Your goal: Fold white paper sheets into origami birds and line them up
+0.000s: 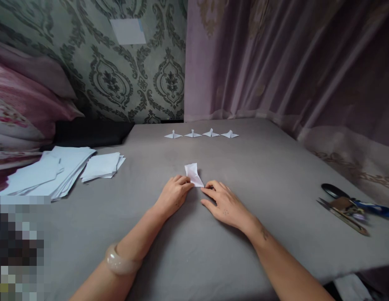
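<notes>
A small folded piece of white paper [192,172] lies in the middle of the grey-covered table, with creases across it. My left hand [175,192] pinches its lower left edge between thumb and fingers. On the other side, my right hand [224,202] has its thumb and fingers apart, and its index fingertip is at the paper's lower right corner. Whether that fingertip presses on the corner or only rests beside it, I cannot tell. Farther back stands a row of several folded paper birds [192,133], wings spread.
Left on the table [144,255] are a stack of large white sheets [72,167] and a smaller pile of cut paper [102,165]. A black cloth-like item [90,133] lies behind them. Scissors [341,215] and other small items lie at the right. Curtains [232,62] hang behind.
</notes>
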A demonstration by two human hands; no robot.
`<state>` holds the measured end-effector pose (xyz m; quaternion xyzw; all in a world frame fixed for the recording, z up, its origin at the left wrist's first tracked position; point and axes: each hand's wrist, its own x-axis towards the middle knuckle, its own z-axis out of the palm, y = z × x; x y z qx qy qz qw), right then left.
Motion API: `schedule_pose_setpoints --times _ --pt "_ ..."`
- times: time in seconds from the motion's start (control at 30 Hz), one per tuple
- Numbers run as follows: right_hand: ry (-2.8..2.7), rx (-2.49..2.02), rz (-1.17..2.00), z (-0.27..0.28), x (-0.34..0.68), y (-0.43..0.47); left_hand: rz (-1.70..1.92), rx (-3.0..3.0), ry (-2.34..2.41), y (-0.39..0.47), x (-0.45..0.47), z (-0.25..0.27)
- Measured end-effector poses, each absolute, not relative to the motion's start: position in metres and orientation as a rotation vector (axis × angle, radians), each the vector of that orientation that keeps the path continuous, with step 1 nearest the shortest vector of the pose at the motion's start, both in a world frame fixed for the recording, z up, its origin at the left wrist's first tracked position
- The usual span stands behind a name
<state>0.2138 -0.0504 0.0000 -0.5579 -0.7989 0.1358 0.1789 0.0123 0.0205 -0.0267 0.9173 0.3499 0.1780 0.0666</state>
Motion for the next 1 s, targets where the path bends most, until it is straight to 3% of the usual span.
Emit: schedule_pose_setpoints --times 0.4,1.0 --pt "-2.221 -1.585 0.421 0.002 0.222 -0.05 0.467 2.834 0.89 0.016 0.019 -0.026" --pt "-2.126 -1.675 0.212 -0.018 0.206 -0.027 0.608 2.689 1.062 0.021 0.032 -0.025"
